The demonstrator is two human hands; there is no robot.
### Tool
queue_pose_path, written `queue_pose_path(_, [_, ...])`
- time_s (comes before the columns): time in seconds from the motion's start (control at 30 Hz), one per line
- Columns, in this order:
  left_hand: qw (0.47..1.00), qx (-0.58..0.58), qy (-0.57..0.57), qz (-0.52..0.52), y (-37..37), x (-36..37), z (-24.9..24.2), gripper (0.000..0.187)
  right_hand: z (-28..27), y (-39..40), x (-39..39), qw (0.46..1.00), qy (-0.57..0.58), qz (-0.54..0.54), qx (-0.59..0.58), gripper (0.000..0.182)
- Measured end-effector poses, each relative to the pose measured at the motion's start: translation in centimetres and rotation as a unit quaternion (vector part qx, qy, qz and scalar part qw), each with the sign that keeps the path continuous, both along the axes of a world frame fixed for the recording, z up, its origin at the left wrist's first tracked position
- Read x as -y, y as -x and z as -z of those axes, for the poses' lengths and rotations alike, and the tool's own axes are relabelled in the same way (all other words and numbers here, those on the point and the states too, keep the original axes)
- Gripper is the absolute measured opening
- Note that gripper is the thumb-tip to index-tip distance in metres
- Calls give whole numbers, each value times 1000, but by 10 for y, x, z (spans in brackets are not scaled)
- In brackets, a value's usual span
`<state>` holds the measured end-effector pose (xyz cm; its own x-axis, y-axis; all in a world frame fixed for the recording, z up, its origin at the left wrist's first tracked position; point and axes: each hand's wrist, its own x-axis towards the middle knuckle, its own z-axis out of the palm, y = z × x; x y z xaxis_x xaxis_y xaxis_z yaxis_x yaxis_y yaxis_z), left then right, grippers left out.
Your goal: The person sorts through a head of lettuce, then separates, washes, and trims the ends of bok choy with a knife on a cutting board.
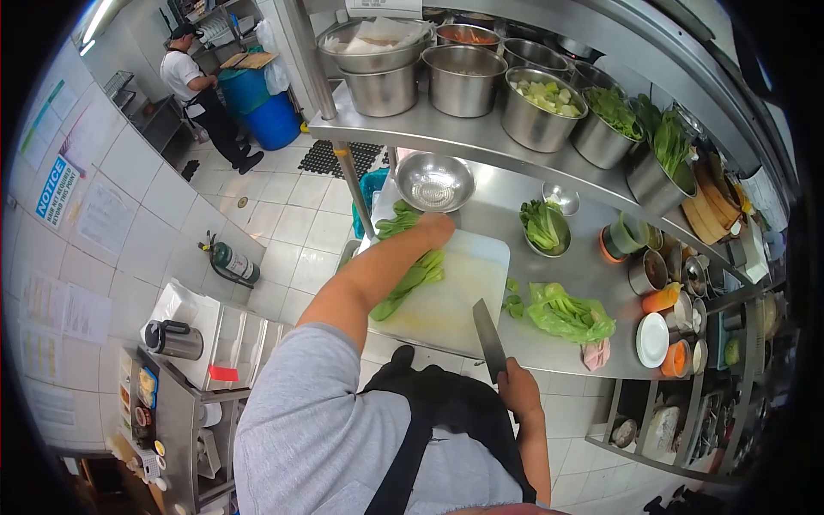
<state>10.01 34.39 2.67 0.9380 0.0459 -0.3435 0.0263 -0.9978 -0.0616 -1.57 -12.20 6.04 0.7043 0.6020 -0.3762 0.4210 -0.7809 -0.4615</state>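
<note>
My right hand [520, 388] is closed round the handle of a kitchen knife [487, 333], its broad blade pointing up and away near the front right corner of the white cutting board [481, 257]. At the far side of the board, my left hand [436, 228] is beside leafy greens [398, 221]; its fingers are turned from view, so whether it grips them is hidden. More long green stalks [419, 279] lie on the board's left part, partly under my left forearm. Just beyond the left hand stands a metal colander [435, 182].
Right of the board, a plastic bag of greens [571, 313], a bowl of greens [546, 230] and loose leaves [513, 302] sit on the steel counter [498, 193]. An overhead shelf [403, 127] carries several metal pots. Another person [193, 81] stands far left.
</note>
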Motion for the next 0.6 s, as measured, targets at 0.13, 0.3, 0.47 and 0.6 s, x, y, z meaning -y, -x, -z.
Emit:
queue_pose_path(0.13, [997,74,33,19,4,6,-29,29,25,0,10,1000,-25,8,13,24])
queue_pose_path(0.3, [908,193,372,-11,27,25,-117,52,44,-5,15,993,-58,65,-82,26])
queue_pose_path(0.47, [821,224,526,17,48,70,-151,47,57,-19,3,980,-134,108,-104,26])
queue_pose_path(0.6, [888,204,409,47,76,114,-63,41,45,-17,-15,981,-105,161,-4,26])
